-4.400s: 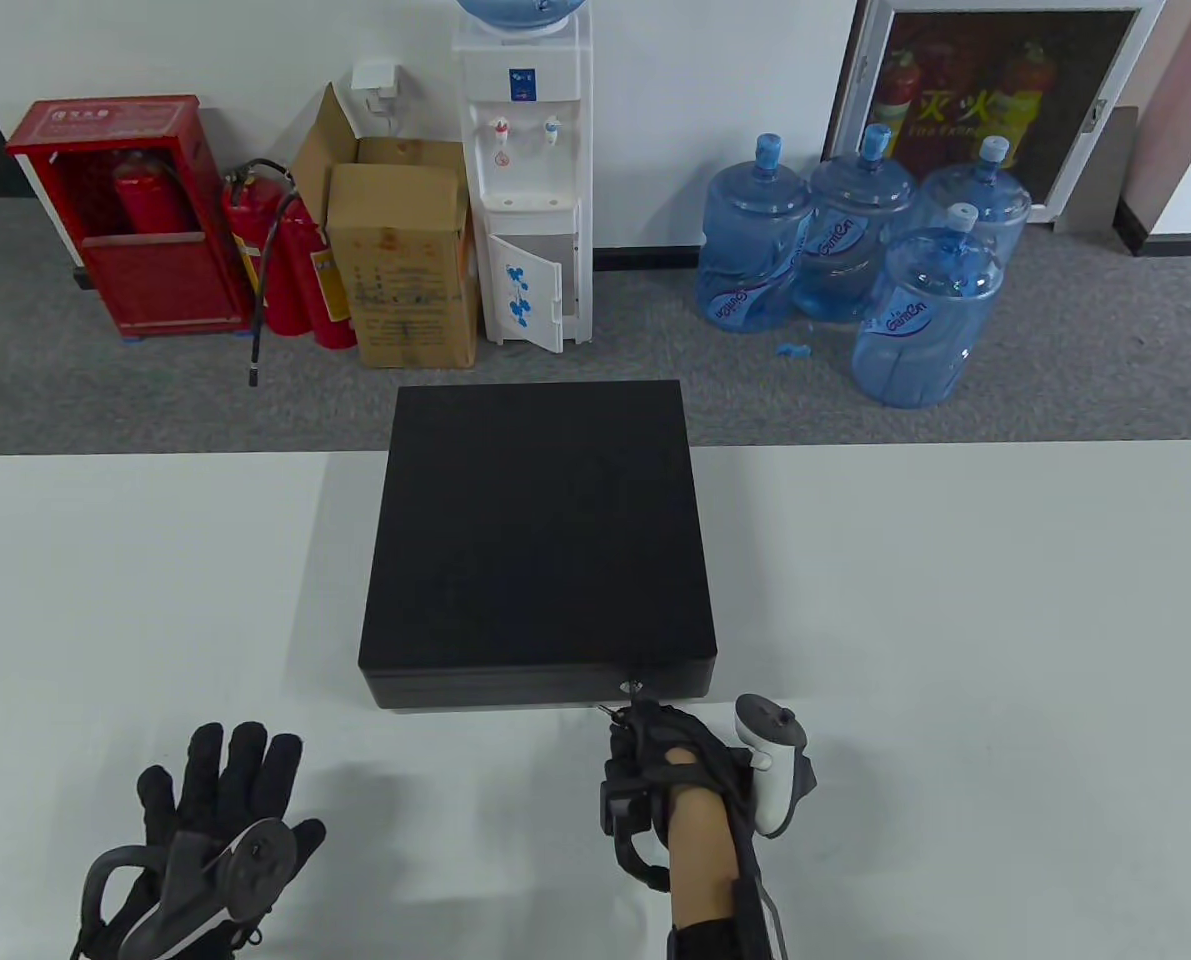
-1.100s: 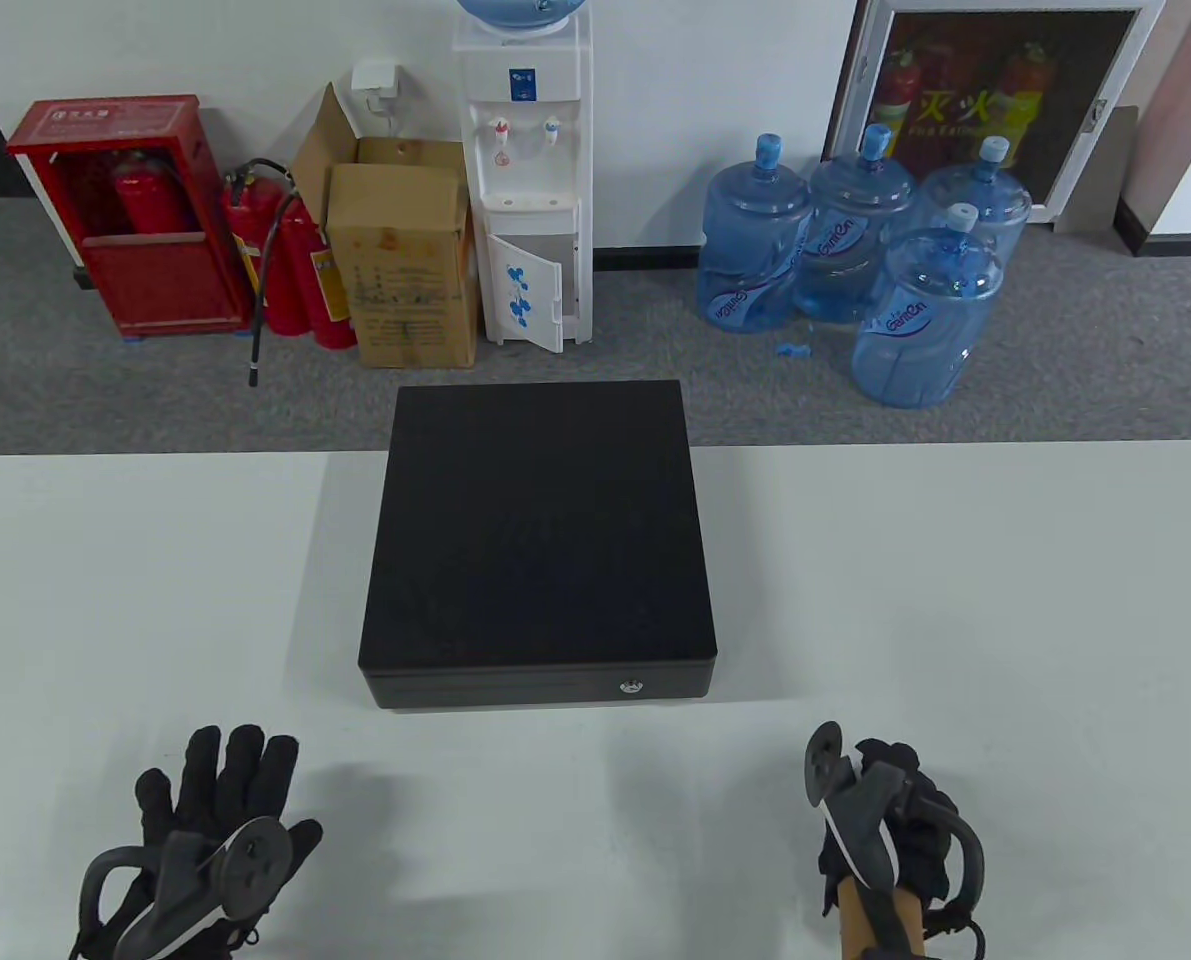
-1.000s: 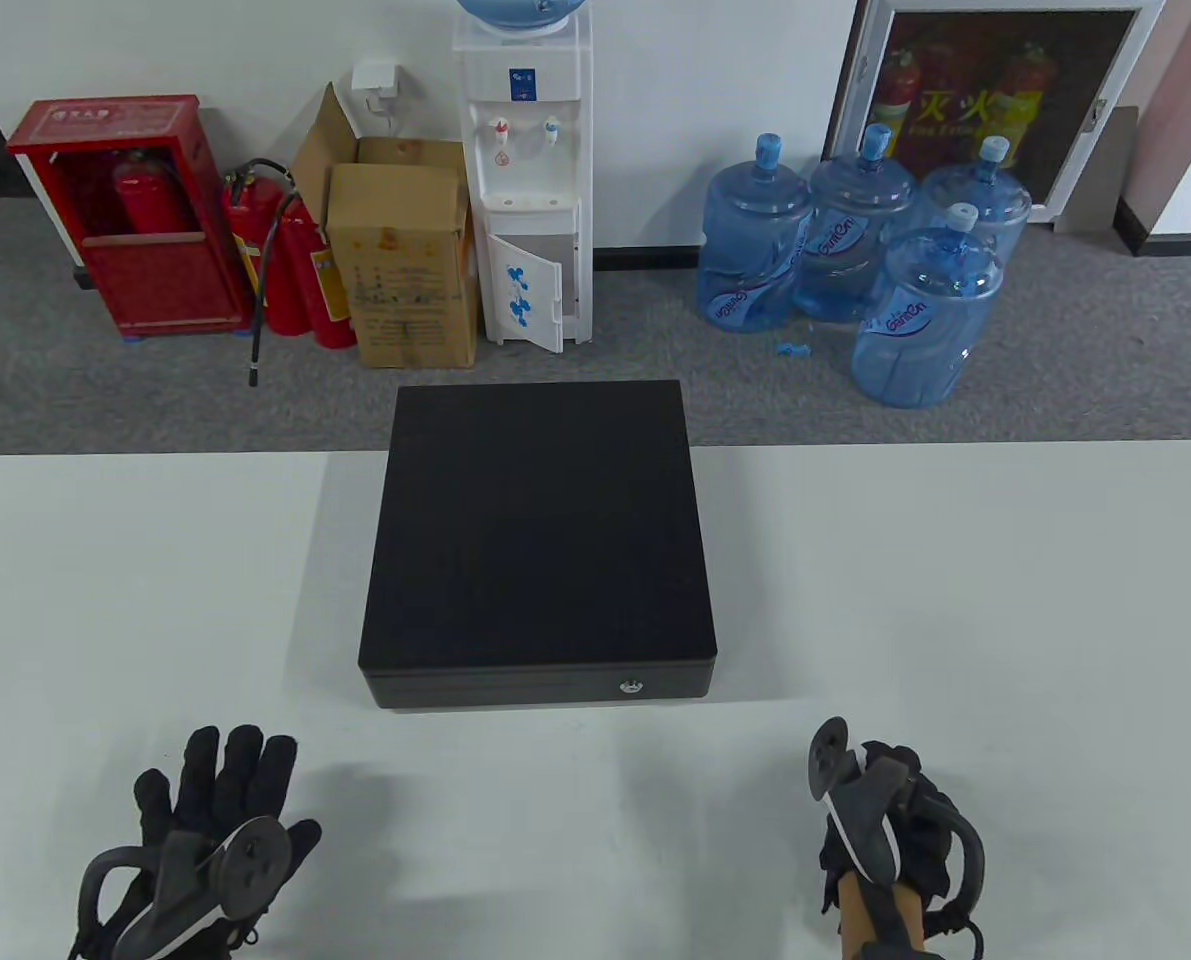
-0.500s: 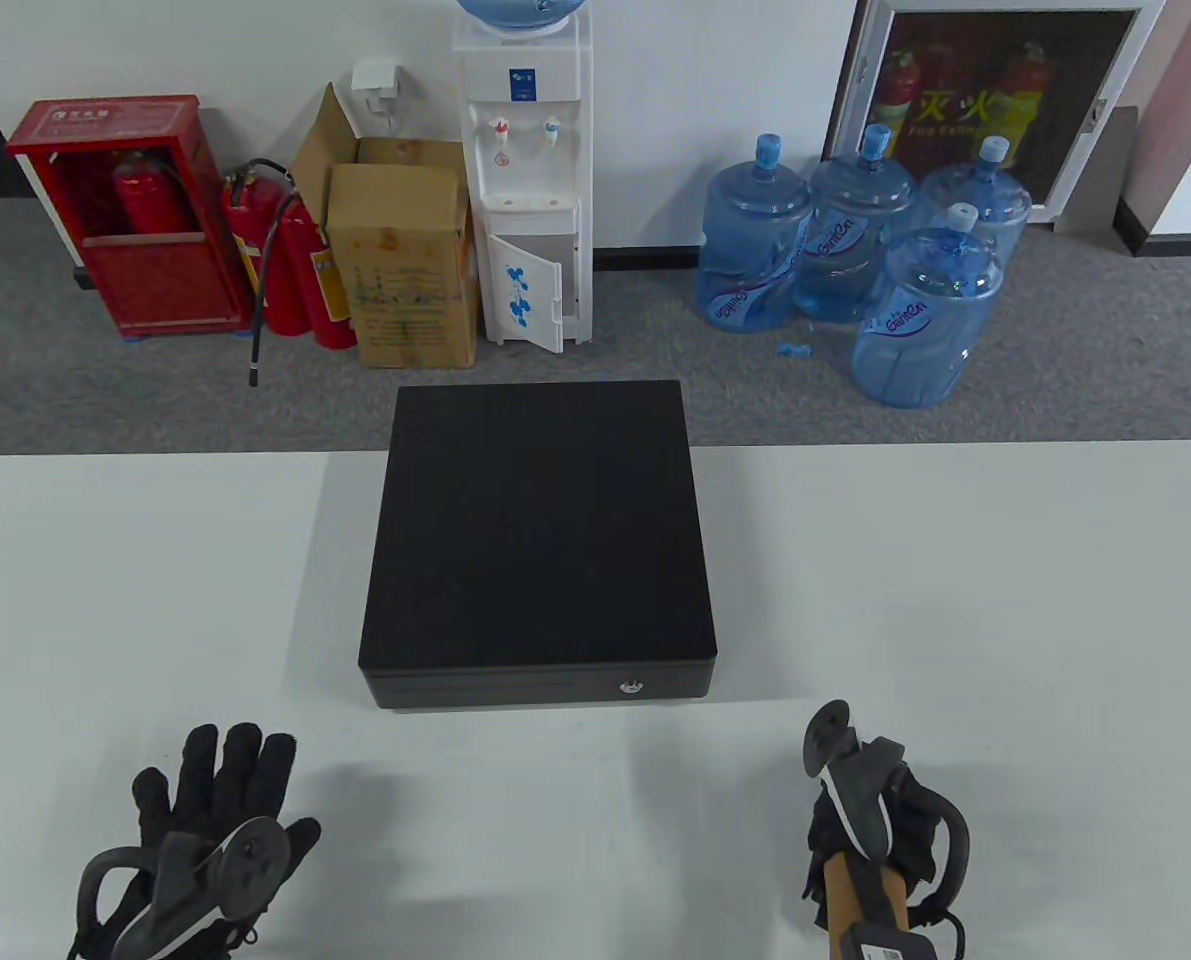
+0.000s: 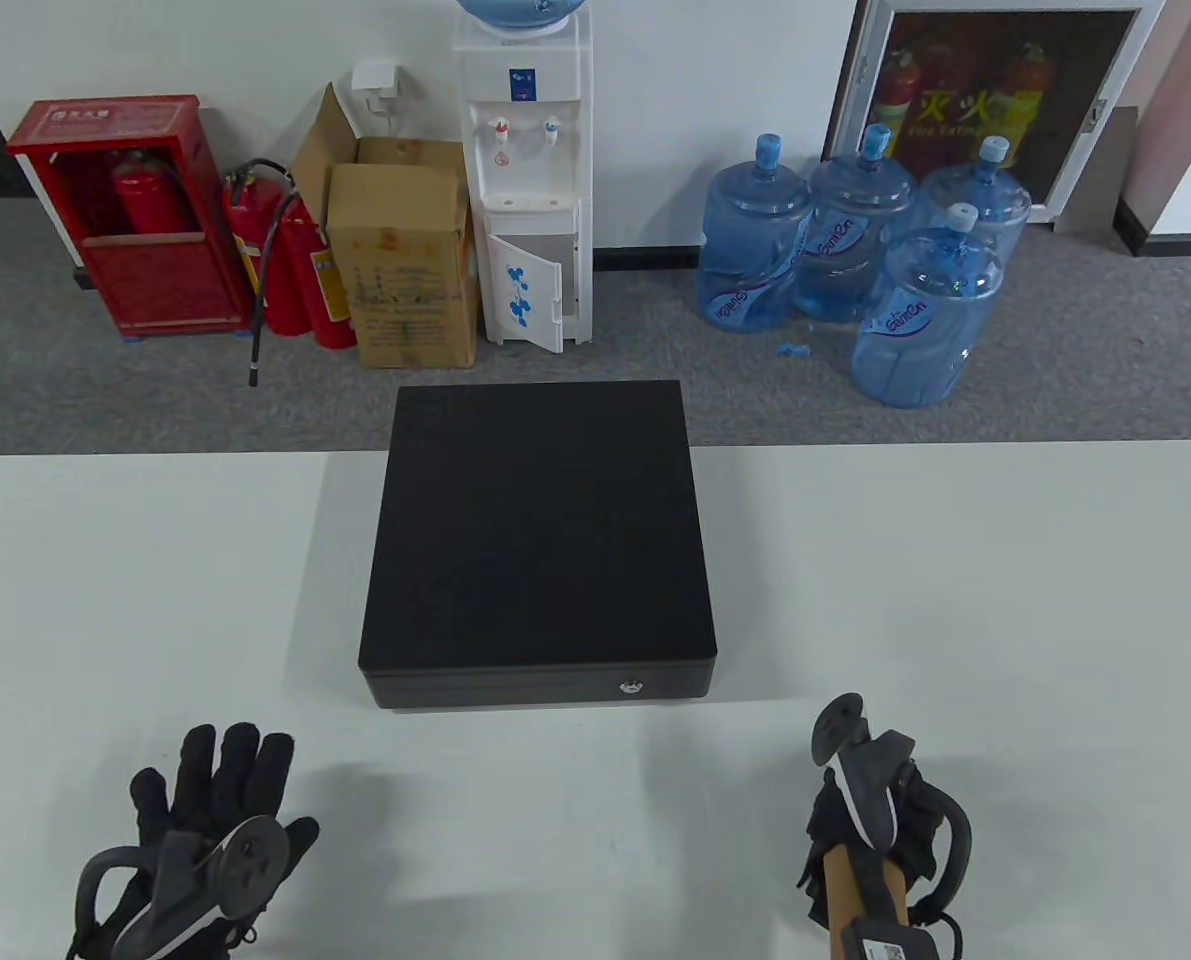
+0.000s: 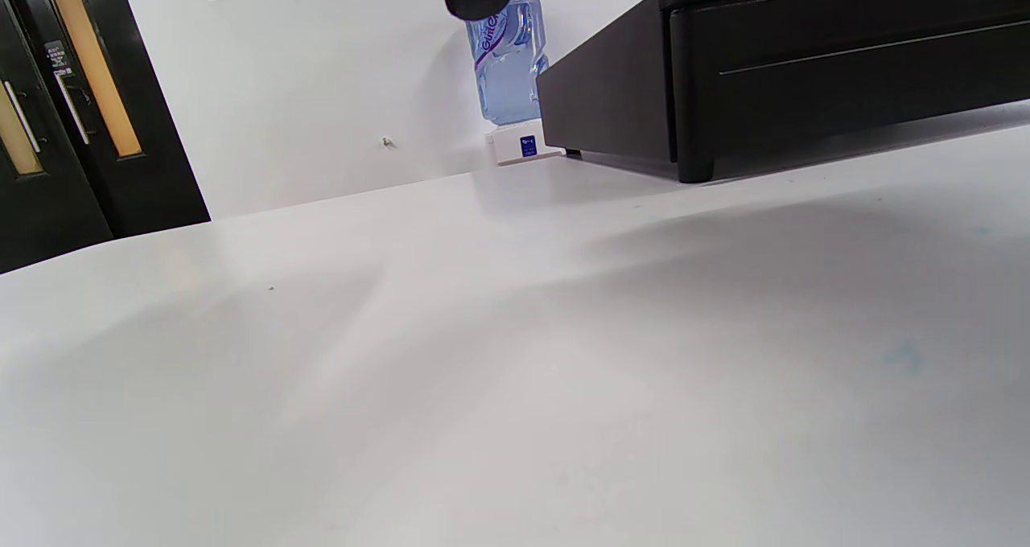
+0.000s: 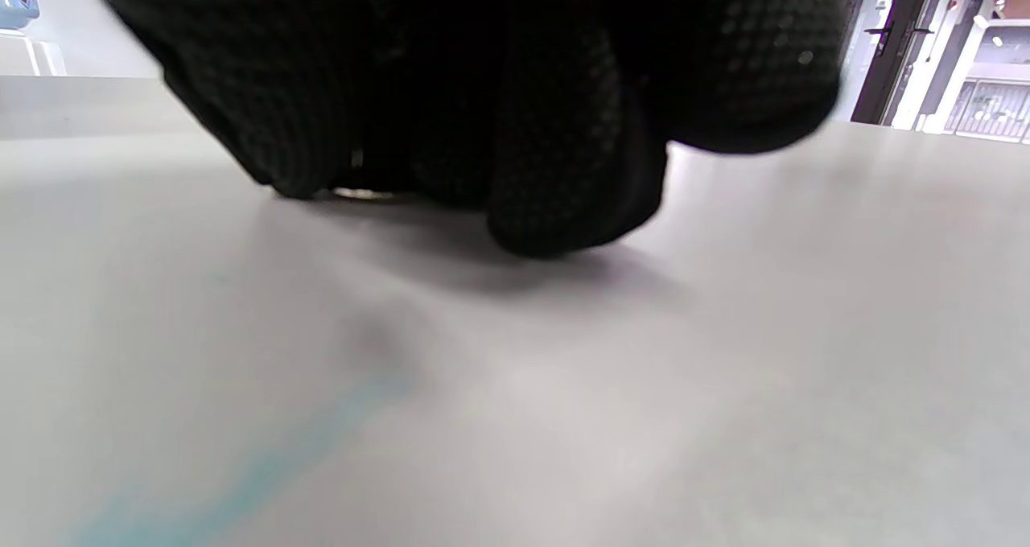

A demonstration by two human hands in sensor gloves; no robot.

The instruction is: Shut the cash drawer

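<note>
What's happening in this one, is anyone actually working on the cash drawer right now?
Not at the moment. The black cash drawer sits shut in the middle of the white table, its front flush and the lock facing the person. The left hand lies flat on the table with fingers spread. The right hand rests curled on the table to the drawer's right; something small and metallic shows beneath its fingers, but I can't tell what. Neither hand touches the drawer.

black cash drawer (image 6: 805,64), white table (image 6: 515,354)
</note>
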